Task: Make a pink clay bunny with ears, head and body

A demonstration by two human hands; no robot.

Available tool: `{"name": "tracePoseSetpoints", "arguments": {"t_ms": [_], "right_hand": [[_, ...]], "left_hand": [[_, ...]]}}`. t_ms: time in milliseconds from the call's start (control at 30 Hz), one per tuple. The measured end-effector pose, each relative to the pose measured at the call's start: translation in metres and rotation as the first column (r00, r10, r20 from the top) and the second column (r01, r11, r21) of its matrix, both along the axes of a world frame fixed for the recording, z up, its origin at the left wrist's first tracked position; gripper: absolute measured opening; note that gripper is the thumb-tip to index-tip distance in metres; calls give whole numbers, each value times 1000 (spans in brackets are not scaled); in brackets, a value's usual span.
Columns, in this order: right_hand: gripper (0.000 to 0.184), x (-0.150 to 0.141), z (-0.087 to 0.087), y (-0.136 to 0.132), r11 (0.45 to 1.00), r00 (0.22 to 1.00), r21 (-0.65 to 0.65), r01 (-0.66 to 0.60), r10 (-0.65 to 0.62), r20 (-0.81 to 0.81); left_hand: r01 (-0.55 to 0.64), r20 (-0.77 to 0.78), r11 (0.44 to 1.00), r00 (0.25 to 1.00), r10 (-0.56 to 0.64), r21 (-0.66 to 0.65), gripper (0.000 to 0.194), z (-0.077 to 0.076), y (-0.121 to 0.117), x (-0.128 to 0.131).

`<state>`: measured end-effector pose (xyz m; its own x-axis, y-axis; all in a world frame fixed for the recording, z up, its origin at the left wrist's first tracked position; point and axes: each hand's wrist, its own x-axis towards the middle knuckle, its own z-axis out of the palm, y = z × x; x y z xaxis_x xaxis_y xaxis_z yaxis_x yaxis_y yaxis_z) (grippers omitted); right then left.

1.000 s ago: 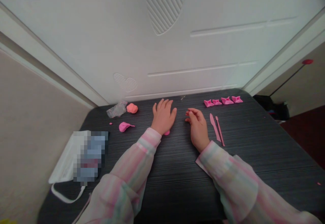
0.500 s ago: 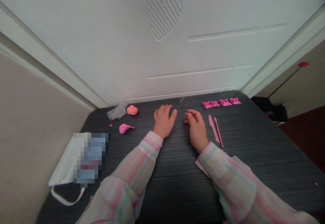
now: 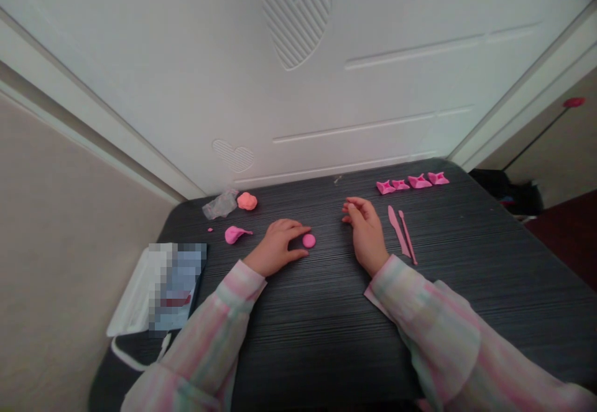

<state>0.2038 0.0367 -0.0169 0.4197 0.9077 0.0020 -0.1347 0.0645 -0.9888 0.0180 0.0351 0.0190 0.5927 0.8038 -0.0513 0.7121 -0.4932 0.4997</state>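
Observation:
My left hand (image 3: 275,247) rests on the dark table (image 3: 326,312), its thumb and fingers closing around a small flat pink clay disc (image 3: 308,241) that lies on the surface. My right hand (image 3: 366,228) lies to the right, fingers loosely curled, with nothing visible in them. Just right of it sit two pink plastic modelling tools (image 3: 402,234) side by side.
A pink clay lump (image 3: 234,234), an orange clay ball (image 3: 247,201) and a clear wrapper (image 3: 219,205) lie at the back left. Several folded pink clay shapes (image 3: 413,182) line the back right. A white tray (image 3: 140,287) sits at the left edge. A white door stands behind.
My left hand, flat and pressing on the table before, has pulled back to the left and curled. The pink clay disc under it is now uncovered. The right hand has barely moved.

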Motion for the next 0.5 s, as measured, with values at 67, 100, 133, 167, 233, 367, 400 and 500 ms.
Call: {"name": "tracePoseSetpoints", "arguments": {"t_ms": [67,100,133,167,233,367,400,500], "right_hand": [[20,0,0,0,1000,1000,0,-2,2,5],[20,0,0,0,1000,1000,0,-4,4,7],[20,0,0,0,1000,1000,0,-7,7,10],[20,1,1,0,1000,1000,-1,-9,9,13],[20,1,1,0,1000,1000,-3,-12,12,18],[20,1,1,-1,1000,1000,-3,-16,16,23],[20,1,1,-1,1000,1000,-3,-17,17,23],[19,1,0,-1,1000,999,-2,-18,18,28]], "left_hand": [[1,0,1000,1000,-1,12,37,-1,3,3],[1,3,1000,1000,-1,17,33,-1,4,4],[0,10,1000,1000,0,24,30,-1,5,5],[-5,22,999,1000,4,34,28,-2,5,5],[-28,52,997,998,25,68,26,-4,5,3],[-112,55,977,993,103,181,26,-11,6,-1],[-127,47,971,992,120,201,27,-13,6,-2],[-144,39,966,990,139,215,28,-17,5,-2]]}}
